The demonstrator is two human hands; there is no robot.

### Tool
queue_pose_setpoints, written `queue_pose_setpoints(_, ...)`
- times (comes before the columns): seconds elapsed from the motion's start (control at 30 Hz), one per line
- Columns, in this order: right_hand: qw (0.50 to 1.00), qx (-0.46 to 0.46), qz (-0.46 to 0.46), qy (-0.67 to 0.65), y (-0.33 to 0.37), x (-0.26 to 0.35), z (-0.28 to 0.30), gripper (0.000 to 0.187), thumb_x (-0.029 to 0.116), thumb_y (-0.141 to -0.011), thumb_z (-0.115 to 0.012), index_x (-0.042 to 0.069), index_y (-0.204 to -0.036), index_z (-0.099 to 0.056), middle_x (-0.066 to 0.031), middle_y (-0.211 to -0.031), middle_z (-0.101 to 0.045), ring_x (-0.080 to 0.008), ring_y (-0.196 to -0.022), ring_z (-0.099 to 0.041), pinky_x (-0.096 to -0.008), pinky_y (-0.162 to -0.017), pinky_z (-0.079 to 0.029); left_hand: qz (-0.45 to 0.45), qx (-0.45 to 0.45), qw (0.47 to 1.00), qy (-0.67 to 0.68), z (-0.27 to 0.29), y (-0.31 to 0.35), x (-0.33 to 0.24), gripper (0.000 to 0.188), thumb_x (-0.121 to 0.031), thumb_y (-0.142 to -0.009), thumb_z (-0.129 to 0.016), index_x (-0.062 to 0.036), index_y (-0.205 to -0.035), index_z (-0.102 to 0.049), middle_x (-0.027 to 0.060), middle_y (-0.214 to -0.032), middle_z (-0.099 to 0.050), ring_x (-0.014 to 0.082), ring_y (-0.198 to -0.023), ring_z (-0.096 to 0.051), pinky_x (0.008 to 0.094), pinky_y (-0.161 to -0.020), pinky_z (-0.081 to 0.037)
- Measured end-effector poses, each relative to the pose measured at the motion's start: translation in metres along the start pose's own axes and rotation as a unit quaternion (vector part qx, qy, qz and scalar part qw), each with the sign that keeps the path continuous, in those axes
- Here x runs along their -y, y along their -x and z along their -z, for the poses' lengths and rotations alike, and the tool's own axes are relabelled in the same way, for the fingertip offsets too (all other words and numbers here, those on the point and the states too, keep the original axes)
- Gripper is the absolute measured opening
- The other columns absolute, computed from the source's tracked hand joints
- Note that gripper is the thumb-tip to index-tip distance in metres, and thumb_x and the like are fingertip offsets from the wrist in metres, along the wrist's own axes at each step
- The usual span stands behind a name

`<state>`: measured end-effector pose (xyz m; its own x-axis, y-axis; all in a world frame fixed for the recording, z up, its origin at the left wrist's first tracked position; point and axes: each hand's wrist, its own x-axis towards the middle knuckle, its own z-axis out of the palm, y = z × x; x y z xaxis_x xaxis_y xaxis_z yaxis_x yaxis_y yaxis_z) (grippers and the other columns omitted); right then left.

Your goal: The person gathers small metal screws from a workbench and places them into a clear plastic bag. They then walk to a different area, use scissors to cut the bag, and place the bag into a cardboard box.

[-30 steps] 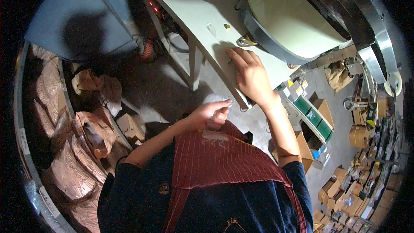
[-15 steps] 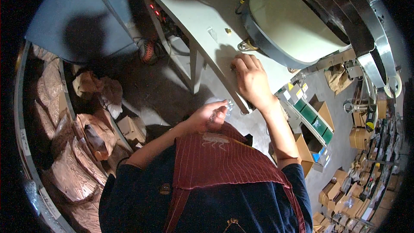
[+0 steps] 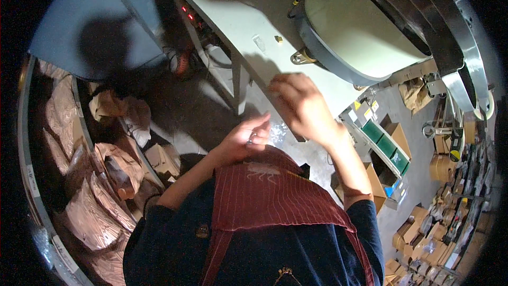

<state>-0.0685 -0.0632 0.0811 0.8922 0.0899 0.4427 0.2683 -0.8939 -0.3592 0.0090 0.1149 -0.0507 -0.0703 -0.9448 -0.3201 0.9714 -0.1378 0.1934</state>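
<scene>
My left hand (image 3: 244,142) is held in front of my chest, above my striped red apron (image 3: 275,196), its fingers pinched on a small clear plastic bag (image 3: 276,131). My right hand (image 3: 302,107) hovers at the front edge of the pale work table (image 3: 248,32), fingers curled, right next to the bag; whether it grips anything is unclear. On the table lie another small clear bag (image 3: 259,43) and a tiny brass part (image 3: 278,38).
A large round pale machine bowl (image 3: 354,32) stands on the table at the right. Brown paper bags (image 3: 100,201) fill bins at my left. A blue panel (image 3: 95,21) stands far left. Green trays (image 3: 389,145) and cardboard boxes (image 3: 434,233) are at the right.
My right hand has lifted off the table edge and come toward my left hand. My left hand has stayed near my chest, now pinching the small clear bag.
</scene>
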Motion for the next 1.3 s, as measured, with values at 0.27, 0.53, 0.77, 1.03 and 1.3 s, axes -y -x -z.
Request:
queue_pose_setpoints(0.27, 0.976, -0.014, 0.028, 0.214, -0.069, -0.058, -0.041, 0.046, 0.006, -0.077, -0.062, 0.004, -0.124, -0.061, -0.0172, -0.111, -0.065, -0.0336, -0.099, -0.064, -0.039, -0.087, -0.054, -0.014, -0.082, 0.993, -0.081, -0.002, -0.007, 0.006, 0.033, -0.042, -0.101, -0.054, -0.0166, -0.081, -0.049, -0.0108, -0.059, -0.035, 0.0033, -0.045, -0.029, 0.0212, -0.039, -0.022)
queue_pose_setpoints(0.53, 0.966, 0.102, 0.14, -0.19, -0.023, -0.003, -0.045, 0.033, -0.015, -0.073, -0.059, 0.004, -0.1, -0.065, -0.0139, -0.092, -0.067, -0.0201, -0.079, -0.065, -0.0283, -0.066, -0.06, -0.122, -0.166, 0.975, -0.087, 0.017, 0.022, -0.007, 0.034, -0.043, -0.103, -0.05, -0.017, -0.08, -0.048, -0.0097, -0.057, -0.032, 0.0051, -0.043, -0.029, 0.0235, -0.037, -0.025)
queue_pose_setpoints(0.77, 0.937, 0.208, -0.038, -0.279, 0.095, -0.005, -0.124, 0.032, -0.005, -0.083, -0.064, 0.004, -0.113, -0.069, -0.0113, -0.102, -0.072, -0.0234, -0.091, -0.07, -0.0334, -0.082, -0.059, -0.255, -0.163, 0.95, 0.069, 0.062, 0.057, -0.035, 0.032, -0.04, -0.102, -0.054, -0.0154, -0.081, -0.052, -0.0085, -0.059, -0.034, 0.0048, -0.045, -0.029, 0.0215, -0.038, -0.022)
queue_pose_setpoints(1.03, 0.793, 0.262, -0.415, -0.361, 0.212, -0.12, -0.291, 0.014, 0.013, -0.09, -0.062, 0.003, -0.085, -0.07, -0.0103, -0.084, -0.071, -0.0153, -0.063, -0.067, -0.0309, -0.06, -0.055, -0.231, -0.268, 0.929, 0.106, 0.078, 0.05, -0.006, 0.035, -0.047, -0.095, -0.064, -0.0155, -0.081, -0.054, -0.0079, -0.059, -0.037, 0.0044, -0.045, -0.029, 0.0219, -0.038, -0.02)
queue_pose_setpoints(1.3, 0.701, 0.358, -0.597, -0.154, 0.258, -0.143, -0.306, 0.053, 0.027, -0.094, -0.064, 0.0, -0.137, -0.048, -0.0164, -0.084, -0.069, -0.0192, -0.057, -0.068, -0.0322, -0.05, -0.057, -0.139, -0.503, 0.853, -0.027, 0.123, 0.065, 0.046, 0.039, -0.049, -0.088, -0.071, -0.0156, -0.077, -0.056, -0.0052, -0.06, -0.047, 0.0055, -0.046, -0.037, 0.0218, -0.041, -0.026)
